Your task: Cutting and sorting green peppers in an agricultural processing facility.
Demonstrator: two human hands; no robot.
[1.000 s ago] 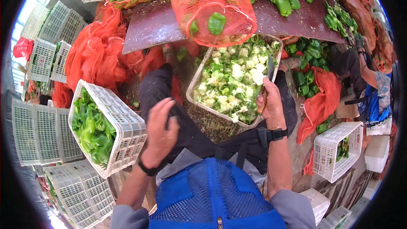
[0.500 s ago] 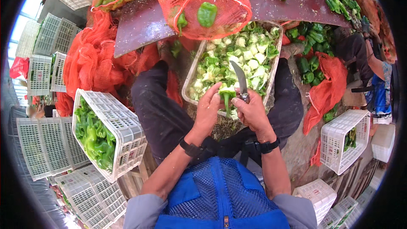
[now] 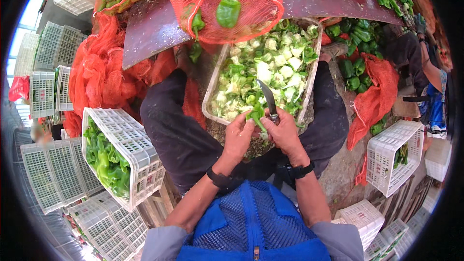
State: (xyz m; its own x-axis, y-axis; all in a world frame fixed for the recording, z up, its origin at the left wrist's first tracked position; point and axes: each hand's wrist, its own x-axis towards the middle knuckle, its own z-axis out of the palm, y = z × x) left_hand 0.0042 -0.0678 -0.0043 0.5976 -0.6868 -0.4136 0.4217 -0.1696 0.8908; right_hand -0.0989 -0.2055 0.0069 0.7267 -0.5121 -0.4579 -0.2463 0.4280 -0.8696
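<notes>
Between the fingers of my left hand (image 3: pixel 238 137) is a piece of green pepper (image 3: pixel 256 116), its stem end pointing down to the right. My right hand (image 3: pixel 285 135) is closed round the handle of a small knife (image 3: pixel 267 95), whose curved blade points up and away from me. Both hands meet at the pepper piece, over the near end of a white plastic tray (image 3: pixel 209 100). Pale pepper cores and green scraps (image 3: pixel 278 65) fill that tray. Beyond it, an orange mesh bag (image 3: pixel 261 12) lies with its mouth toward me, a whole green pepper (image 3: pixel 228 12) inside.
At the left, a white crate (image 3: pixel 140 137) holds cut green peppers (image 3: pixel 104 157). Heaped orange netting (image 3: pixel 104 75) lies behind it. A dark red board (image 3: pixel 150 29) crosses the far side. More peppers (image 3: pixel 357 36) and another crate (image 3: pixel 379 162) stand right, near another person's arm (image 3: pixel 429 65).
My hands have drawn closer together, and the pepper piece has turned between them. The knife blade has tilted and lowered slightly. The whole view has shifted a little.
</notes>
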